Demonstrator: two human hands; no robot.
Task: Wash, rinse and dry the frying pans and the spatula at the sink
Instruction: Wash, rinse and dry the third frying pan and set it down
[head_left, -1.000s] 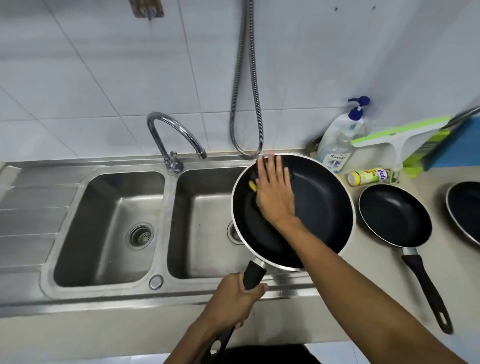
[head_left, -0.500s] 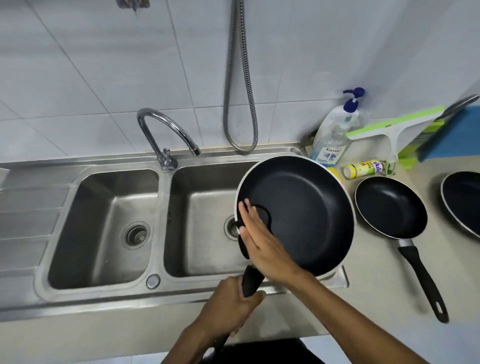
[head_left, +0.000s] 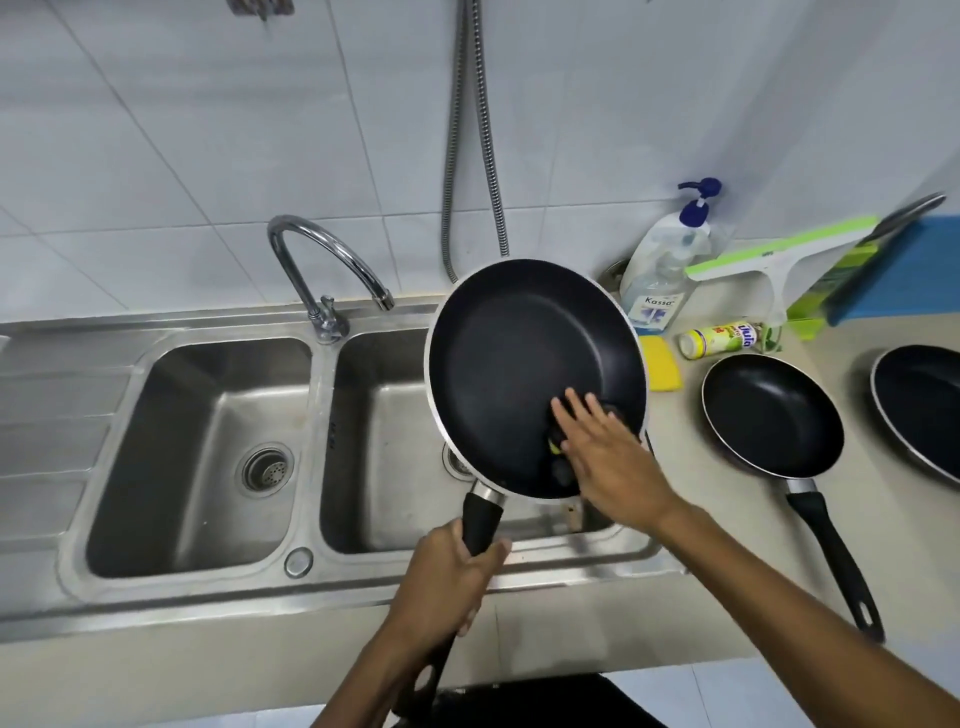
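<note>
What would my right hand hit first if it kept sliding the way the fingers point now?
Your right hand points up-left across the large frying pan, so it would likely meet the pan's far sloping wall first. Depth is hard to judge from this view.

The frying pan (head_left: 524, 364) was black with a silver rim; right of centre, a sponge (head_left: 658, 364) was yellow.

Your left basin (head_left: 192, 457) lies open beneath the tap (head_left: 332, 270), while the big pan (head_left: 535, 374) you hold covers most of the right basin (head_left: 384, 441), and the sponge (head_left: 658, 364), small bottle (head_left: 719, 339) and two pans (head_left: 771, 415) (head_left: 919, 405) crowd the counter (head_left: 675, 613) beside it.
</note>
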